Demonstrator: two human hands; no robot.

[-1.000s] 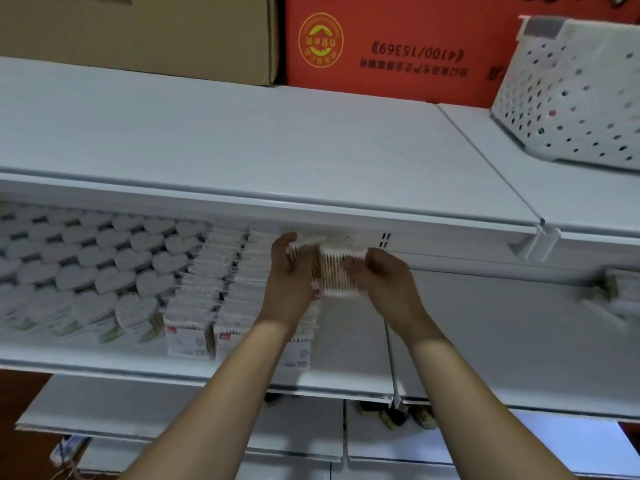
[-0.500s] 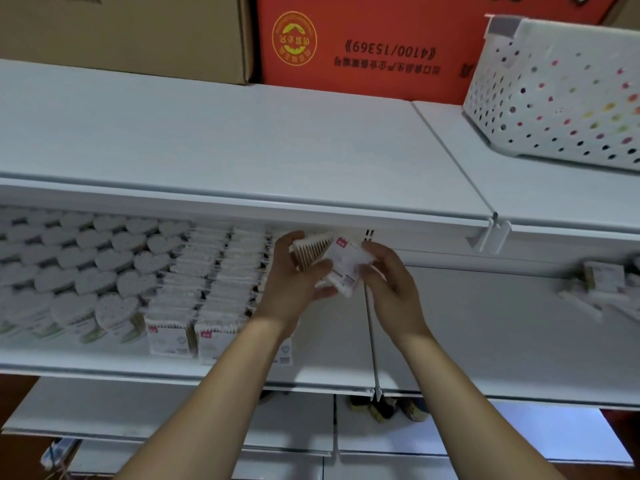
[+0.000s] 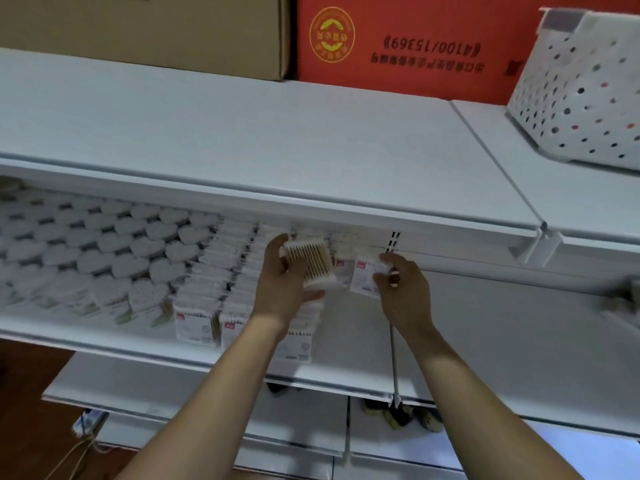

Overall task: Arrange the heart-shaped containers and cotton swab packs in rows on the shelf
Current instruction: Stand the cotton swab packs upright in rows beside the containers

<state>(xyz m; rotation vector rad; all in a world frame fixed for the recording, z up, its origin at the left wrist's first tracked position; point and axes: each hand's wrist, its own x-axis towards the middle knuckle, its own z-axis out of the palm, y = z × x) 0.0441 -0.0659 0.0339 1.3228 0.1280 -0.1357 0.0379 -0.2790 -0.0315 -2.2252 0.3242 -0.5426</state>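
Note:
White heart-shaped containers point(image 3: 104, 251) fill the left of the middle shelf point(image 3: 502, 341) in rows. To their right stand rows of cotton swab packs point(image 3: 221, 289). My left hand point(image 3: 284, 289) holds a pack of wooden-stick swabs point(image 3: 313, 263) above the rightmost row. My right hand point(image 3: 403, 292) pinches a flat white pack with a red label point(image 3: 365, 277) just to the right of it. More swab packs point(image 3: 346, 242) sit at the back of the shelf behind both hands.
The top shelf point(image 3: 242, 140) overhangs the hands. On it stand a brown carton point(image 3: 145, 29), a red box point(image 3: 398, 46) and a white dotted basket point(image 3: 581, 98). A metal divider rod point(image 3: 393, 358) runs forward under my right wrist. Loose items point(image 3: 623, 306) lie far right.
The two packs, held together between both hands a second ago, have come apart. My left hand now has the wooden-stick pack and my right hand the labelled pack, a little further right.

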